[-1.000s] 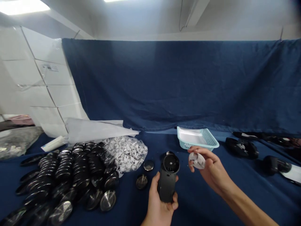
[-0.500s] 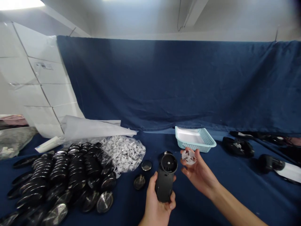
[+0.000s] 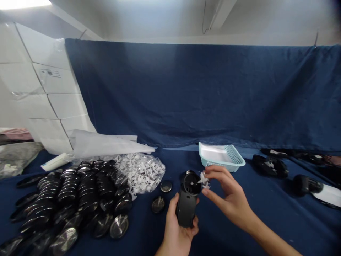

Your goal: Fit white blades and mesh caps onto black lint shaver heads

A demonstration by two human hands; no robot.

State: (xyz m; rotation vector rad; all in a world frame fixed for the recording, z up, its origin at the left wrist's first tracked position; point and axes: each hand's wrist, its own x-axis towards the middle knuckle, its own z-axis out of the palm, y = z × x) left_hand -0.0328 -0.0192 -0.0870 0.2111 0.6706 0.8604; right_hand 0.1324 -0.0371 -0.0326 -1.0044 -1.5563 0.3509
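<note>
In my left hand (image 3: pixel 176 231) lies a dark grey fabric shaver body (image 3: pixel 186 210), its round, cup-like head tilted up and facing me. My fingers wrap around its lower part. Between the thumb and fingertips of my right hand (image 3: pixel 232 200) is a white fan-shaped plastic piece (image 3: pixel 205 180) with blades, now turned edge-on. It is right at the right rim of the round head; whether it touches the rim I cannot tell. Left of the shaver lie two loose round covers, one perforated cover (image 3: pixel 158 204) nearer and another small cover (image 3: pixel 166 186) farther back.
Stacked black-rimmed metal covers (image 3: pixel 68 192) fill the left side of the table. Beside them sits a clear bag of small white plastic pieces (image 3: pixel 145 172). A light blue basket (image 3: pixel 234 164) stands at the back. Black devices (image 3: pixel 306 185) lie at right; a blue curtain (image 3: pixel 186 92) hangs behind.
My right hand has moved left with the white bladed piece, up to the shaver's round head, and the piece has turned from face-on to edge-on. My left hand has barely moved.
</note>
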